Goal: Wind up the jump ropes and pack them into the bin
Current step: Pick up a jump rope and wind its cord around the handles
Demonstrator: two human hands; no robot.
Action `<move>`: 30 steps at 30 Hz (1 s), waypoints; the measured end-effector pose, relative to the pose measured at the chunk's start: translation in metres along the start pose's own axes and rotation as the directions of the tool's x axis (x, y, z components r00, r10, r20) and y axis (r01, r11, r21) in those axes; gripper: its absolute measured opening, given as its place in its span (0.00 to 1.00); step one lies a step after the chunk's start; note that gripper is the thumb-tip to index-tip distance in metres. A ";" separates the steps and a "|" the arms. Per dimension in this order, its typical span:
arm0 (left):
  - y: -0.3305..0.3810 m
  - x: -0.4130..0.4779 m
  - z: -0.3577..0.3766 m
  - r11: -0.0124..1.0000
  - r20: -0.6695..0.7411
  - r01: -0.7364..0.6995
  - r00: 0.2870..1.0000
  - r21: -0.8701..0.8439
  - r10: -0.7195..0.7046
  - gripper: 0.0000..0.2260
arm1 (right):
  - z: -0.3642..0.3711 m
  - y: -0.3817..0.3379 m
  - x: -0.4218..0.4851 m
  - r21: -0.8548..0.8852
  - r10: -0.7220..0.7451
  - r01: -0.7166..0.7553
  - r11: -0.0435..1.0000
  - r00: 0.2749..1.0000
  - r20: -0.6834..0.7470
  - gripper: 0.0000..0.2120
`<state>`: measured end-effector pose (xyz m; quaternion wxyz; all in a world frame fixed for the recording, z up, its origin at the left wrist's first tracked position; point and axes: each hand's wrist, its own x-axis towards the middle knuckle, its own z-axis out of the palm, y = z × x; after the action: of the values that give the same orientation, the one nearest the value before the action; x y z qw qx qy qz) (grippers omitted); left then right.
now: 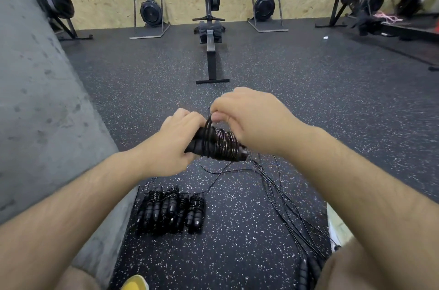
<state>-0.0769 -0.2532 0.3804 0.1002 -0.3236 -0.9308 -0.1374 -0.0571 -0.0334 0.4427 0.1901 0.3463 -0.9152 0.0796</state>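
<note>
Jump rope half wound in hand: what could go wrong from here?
1. Several loose cords trail together over the floor below the jump rope. Further winding may drag in or knot a neighbouring one.
2. The right hand only pinches the cord, while the left hand grips the handles. A slip could let the coils spring loose.

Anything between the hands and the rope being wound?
Nothing visible. The left hand grips the handles, and the right hand pinches the cord above the coil. Below, loose cords trail to the floor. No bin identifiable.
</note>
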 end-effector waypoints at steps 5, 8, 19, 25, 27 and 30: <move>0.026 -0.005 -0.004 0.984 -0.080 -0.124 0.990 -0.131 0.114 0.23 | 0.009 0.042 0.007 0.097 0.086 -0.086 0.992 0.996 -0.005 0.09; 0.037 -0.008 -0.010 0.965 -0.162 -0.167 0.978 -0.203 0.135 0.30 | 0.017 0.059 0.007 0.394 0.194 -0.173 0.903 0.981 -0.014 0.07; 0.035 0.002 -0.009 0.931 -0.342 0.098 0.912 -0.352 -0.225 0.29 | 0.042 0.000 0.009 0.623 0.325 -0.390 0.678 0.919 0.222 0.16; 0.016 0.009 -0.015 0.832 -0.342 0.183 0.849 -0.523 -0.402 0.27 | 0.056 -0.041 0.018 0.416 0.387 -0.380 0.826 0.919 0.071 0.08; 0.018 0.008 -0.019 0.824 -0.356 0.125 0.858 -0.553 -0.369 0.27 | 0.054 -0.043 0.022 0.371 0.424 -0.397 0.839 0.906 0.010 0.09; 0.019 0.007 -0.022 0.838 -0.388 0.092 0.855 -0.539 -0.344 0.24 | 0.048 -0.047 0.029 0.288 0.409 -0.356 0.889 0.900 -0.149 0.09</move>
<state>-0.0685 -0.2414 0.4065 0.2179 -0.1836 -0.8414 -0.4592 -0.0602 -0.0992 0.4112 0.2184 0.1697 -0.9230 0.2674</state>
